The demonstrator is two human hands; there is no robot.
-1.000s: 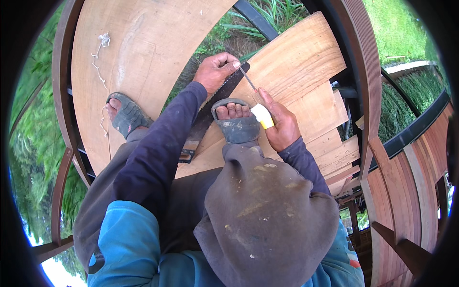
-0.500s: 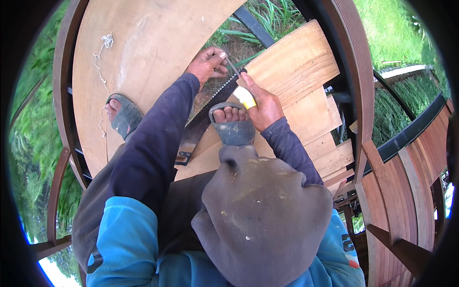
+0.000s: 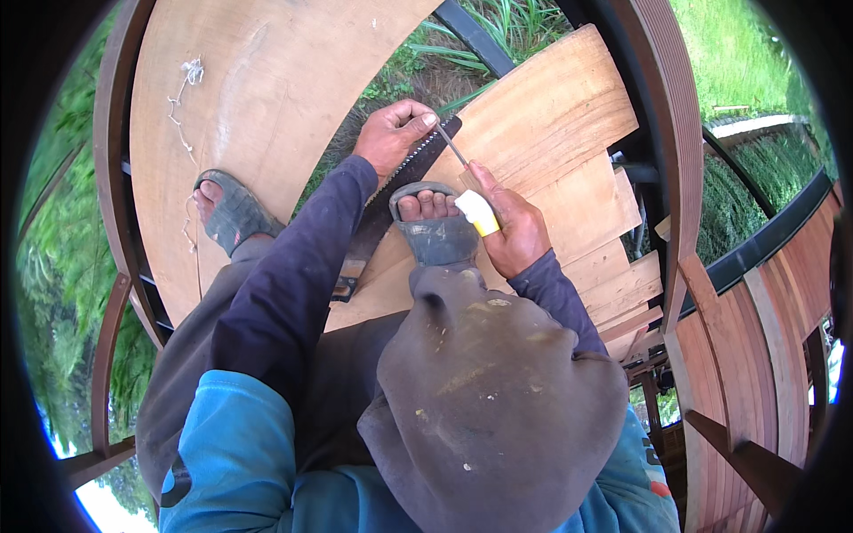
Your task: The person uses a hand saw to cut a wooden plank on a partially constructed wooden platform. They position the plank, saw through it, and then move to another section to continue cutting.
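A handsaw (image 3: 382,211) lies slanted on the boards, its toothed edge facing up and left. Its handle (image 3: 345,286) shows by my left forearm. Across the teeth near the blade's far end runs a thin metal file (image 3: 453,147). The fingertips of my left hand (image 3: 389,138) pinch the file's far end. My right hand (image 3: 517,233) is closed round its near end, index finger stretched along it. A white and yellow piece (image 3: 477,211) sticks out of the right grip; I cannot tell if it is the file's handle. My right sandalled foot (image 3: 435,226) rests beside the blade.
My left foot (image 3: 233,211) stands on a wide curved wooden panel (image 3: 258,98) with a knotted white string (image 3: 180,115) on it. Stepped boards (image 3: 551,115) lie under the saw. Grass shows through a gap ahead. Curved brown railings (image 3: 680,133) border both sides.
Both hands have shifted right and toward me with the file, which has slid across the saw's teeth. The saw and my feet stay in place; the whole view has tilted slightly.
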